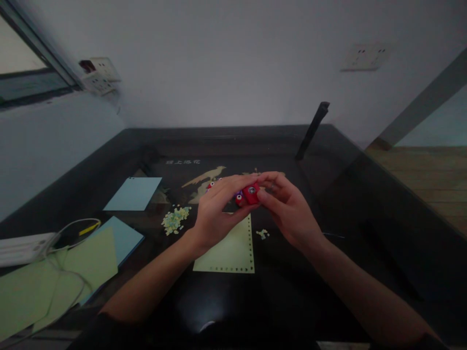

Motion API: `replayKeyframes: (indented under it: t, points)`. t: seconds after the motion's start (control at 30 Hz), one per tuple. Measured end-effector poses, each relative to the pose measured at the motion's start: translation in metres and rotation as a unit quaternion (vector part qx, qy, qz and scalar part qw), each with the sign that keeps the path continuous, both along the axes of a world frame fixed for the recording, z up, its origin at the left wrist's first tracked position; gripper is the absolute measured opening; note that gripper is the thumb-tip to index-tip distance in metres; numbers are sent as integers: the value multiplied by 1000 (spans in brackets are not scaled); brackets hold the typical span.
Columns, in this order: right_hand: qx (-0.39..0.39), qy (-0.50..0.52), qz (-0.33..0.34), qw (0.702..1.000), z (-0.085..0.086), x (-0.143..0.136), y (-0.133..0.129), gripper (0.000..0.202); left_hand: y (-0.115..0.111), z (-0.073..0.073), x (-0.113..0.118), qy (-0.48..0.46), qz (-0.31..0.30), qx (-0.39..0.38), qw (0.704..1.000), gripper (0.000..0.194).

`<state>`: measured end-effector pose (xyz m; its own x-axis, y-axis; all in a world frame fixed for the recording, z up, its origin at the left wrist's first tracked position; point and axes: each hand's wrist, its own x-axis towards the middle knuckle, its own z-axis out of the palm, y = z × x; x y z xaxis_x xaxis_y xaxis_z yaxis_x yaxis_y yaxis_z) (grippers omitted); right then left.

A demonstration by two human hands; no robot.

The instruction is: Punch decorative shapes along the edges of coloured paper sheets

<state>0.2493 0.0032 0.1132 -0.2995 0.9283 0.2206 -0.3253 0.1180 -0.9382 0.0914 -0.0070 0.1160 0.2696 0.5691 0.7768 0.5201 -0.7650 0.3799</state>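
Both hands are raised over the middle of the table around a small red craft punch [251, 193] with a round metal opening on its face. My left hand [216, 208] grips it from the left, fingers along the top and thumb below. From the right, my right hand [288, 206] pinches its side between thumb and fingers. Behind my left hand, red and purple pieces with white round spots show partly; most of them is hidden. Below the hands lies a pale green sheet [228, 253] with small holes along its right and bottom edges.
A heap of green and blue paper bits [175, 218] lies left of the sheet, a smaller cluster [262, 234] right of it. Blue paper [134, 193], green sheets [89, 260] and a white power strip [24, 249] with a cable lie left. A black upright bar [313, 130] stands at back right.
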Motion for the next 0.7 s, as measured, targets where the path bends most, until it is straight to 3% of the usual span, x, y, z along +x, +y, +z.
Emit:
replayKeyframes:
  t: [0.2, 0.3, 0.47, 0.53, 0.7]
  points:
    - [161, -109, -59, 979, 9, 6, -10, 20, -10, 8, -3, 6, 8, -9, 1000, 37]
    - [274, -188, -118, 936, 14, 10, -14, 19, -14, 10, -3, 6, 10, 4, 1000, 38]
    - [422, -277, -205, 839, 23, 15, -18, 16, -16, 11, -3, 2, 5, 14, 1000, 39]
    - [449, -295, -216, 815, 24, 15, -19, 13, -17, 11, -3, 5, 4, 14, 1000, 39]
    - [471, -322, -219, 791, 25, 16, -21, 12, -18, 13, -4, 20, 9, 20, 1000, 40]
